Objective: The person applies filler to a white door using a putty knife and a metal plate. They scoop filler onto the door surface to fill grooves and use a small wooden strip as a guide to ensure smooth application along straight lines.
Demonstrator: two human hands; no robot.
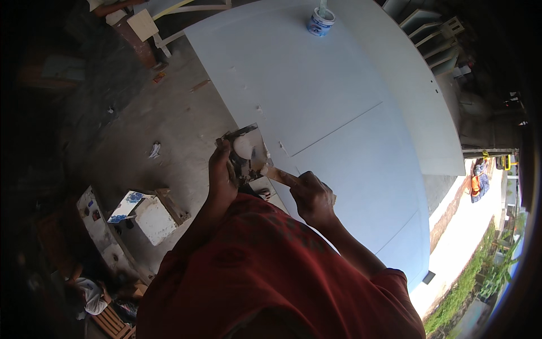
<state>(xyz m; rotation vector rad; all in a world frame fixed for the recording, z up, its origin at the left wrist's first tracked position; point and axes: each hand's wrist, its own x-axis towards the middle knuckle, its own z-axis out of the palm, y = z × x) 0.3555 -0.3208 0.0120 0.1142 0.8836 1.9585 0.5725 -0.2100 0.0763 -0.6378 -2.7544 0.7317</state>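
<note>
My left hand point(223, 169) grips a square, stained plate point(248, 141) that carries a pale lump of putty. My right hand point(310, 198) is wrapped round the wooden handle of a putty knife point(282, 175), whose tip is at the plate. Beside them lies a large pale blue-grey board point(350, 135) with straight seams and small white smears along its left edge. A blue and white tub point(320, 24) with a stick standing in it sits on the board's far part.
A mottled bench point(96, 226) with a white, blue-patterned box point(155, 222) is at lower left. Wooden frames and a brown piece point(130, 37) are at top left, racked panels point(435, 39) at top right. Sunlit ground with grass point(457, 299) and orange and blue items lies beyond the board.
</note>
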